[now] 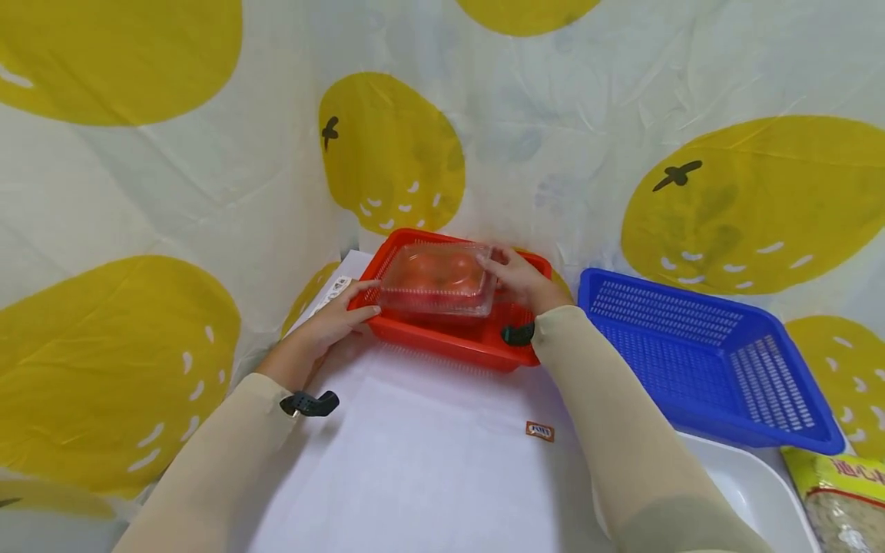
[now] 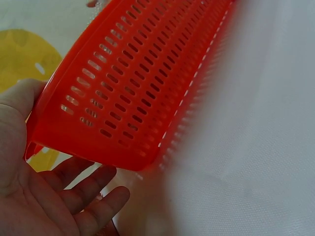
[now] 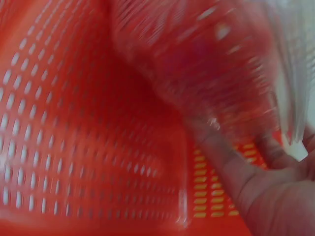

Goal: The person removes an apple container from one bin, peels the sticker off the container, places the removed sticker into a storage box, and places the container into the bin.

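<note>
A clear plastic box of tomatoes (image 1: 432, 278) is tilted over the red plastic basket (image 1: 442, 347). My right hand (image 1: 523, 283) grips the box at its right end. In the right wrist view, the fingers (image 3: 231, 167) reach under the box (image 3: 211, 64), which is blurred there. At the basket's left end, my left hand (image 1: 328, 324) holds the rim. The left wrist view shows that hand (image 2: 44, 191) with its thumb over the rim of the slotted basket (image 2: 133, 78) and its other fingers below. The tomatoes' undersides are hard to make out.
A blue basket (image 1: 698, 361) stands at the right, beside a white tray (image 1: 754, 484) partly behind the right sleeve. A yellow-topped food bag (image 1: 846, 491) lies at the lower right corner. A small orange packet (image 1: 540, 431) rests on the white table. A patterned sheet hangs behind.
</note>
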`<state>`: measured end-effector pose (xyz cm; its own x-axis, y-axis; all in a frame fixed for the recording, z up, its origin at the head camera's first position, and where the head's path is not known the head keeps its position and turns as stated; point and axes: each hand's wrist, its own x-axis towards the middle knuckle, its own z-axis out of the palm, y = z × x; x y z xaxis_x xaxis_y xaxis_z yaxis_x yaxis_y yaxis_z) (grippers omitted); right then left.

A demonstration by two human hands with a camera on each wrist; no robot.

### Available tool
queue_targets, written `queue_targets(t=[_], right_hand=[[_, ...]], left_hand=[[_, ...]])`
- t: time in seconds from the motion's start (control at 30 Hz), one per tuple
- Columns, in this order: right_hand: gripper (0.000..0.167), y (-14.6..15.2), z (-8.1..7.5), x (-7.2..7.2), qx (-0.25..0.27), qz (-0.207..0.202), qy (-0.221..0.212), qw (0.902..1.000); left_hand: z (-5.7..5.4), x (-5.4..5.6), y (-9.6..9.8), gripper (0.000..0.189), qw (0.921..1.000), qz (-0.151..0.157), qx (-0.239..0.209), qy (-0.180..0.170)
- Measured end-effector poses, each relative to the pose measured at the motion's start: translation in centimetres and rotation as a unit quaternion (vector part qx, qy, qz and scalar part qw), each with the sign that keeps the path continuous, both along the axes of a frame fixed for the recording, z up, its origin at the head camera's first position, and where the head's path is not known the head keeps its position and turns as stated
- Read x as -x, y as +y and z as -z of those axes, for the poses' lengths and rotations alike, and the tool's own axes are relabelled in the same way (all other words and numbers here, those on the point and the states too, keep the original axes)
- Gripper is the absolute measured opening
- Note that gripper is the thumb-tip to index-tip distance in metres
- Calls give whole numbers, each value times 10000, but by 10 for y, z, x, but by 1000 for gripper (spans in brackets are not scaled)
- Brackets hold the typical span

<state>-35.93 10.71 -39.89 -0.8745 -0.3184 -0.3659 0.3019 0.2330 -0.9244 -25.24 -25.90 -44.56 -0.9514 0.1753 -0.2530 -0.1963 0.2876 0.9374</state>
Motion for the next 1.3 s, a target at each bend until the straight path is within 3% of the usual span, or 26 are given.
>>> queue_targets(t=[0.3,0.5,0.67,0.83,0.9,1.03,1.1,1.3], right_hand=[[75,4,13,-5,-834,-155,198,9962],[83,2,19,-3,-1684,-86,245,9854],[86,-1,18,-1,-1854,0,245,9824],[86,3,13,-3,-1925,-134,198,9810],[85,7,13,-3,-2070,-200,427,9772],[81,15,3,-7,-2338,-153,1202,9647],[77,18,-10,-13,-2262,-90,1581,9611],[66,26,-42,-46,-1731,-9,1839,9676]], left_hand=[[4,2,3,63,9999,-26,57,87],[5,1,4,64,9999,31,-26,158],[3,1,4,64,9996,12,-12,282],[0,0,7,65,9999,-80,-89,93],[-1,1,10,65,9998,-95,-146,42],[-1,2,13,65,9998,-75,-194,19],[-1,3,14,66,9998,-88,-161,14],[2,6,14,64,9993,-270,89,256]])
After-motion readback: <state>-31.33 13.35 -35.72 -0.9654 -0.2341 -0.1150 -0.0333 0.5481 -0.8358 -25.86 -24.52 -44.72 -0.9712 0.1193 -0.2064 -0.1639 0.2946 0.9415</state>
